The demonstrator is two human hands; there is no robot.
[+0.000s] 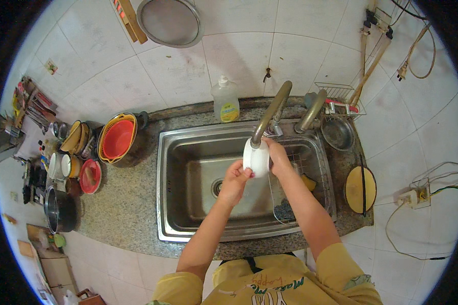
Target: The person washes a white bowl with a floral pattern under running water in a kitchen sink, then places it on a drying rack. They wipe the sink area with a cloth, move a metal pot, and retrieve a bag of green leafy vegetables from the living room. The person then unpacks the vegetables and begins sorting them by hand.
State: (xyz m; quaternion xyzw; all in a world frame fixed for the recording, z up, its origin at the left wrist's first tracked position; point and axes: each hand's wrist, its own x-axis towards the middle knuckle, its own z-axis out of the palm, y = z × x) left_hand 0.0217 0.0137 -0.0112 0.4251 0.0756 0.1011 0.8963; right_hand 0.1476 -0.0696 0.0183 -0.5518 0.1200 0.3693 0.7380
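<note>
Both hands hold a white bowl (pixel 258 161), tilted on its side, just under the spout of a curved metal faucet (pixel 274 112). My left hand (pixel 234 182) pinches the bowl's near left rim, thumb on top. On the right side, my right hand (pixel 278 155) grips the bowl, with part of its fingers hidden behind it. Below them lies a steel sink (pixel 196 173) with a round drain (pixel 217 187). Whether water is running I cannot tell.
Inside the sink's right part stands a wire rack (pixel 276 203) with a dark scrubber (pixel 284 210) and a yellow piece (pixel 308 182). A soap bottle (pixel 225 100) stands behind the sink. Left are a red basin (pixel 118 139) and a dark pot (pixel 60 211); right, a round board (pixel 357 190).
</note>
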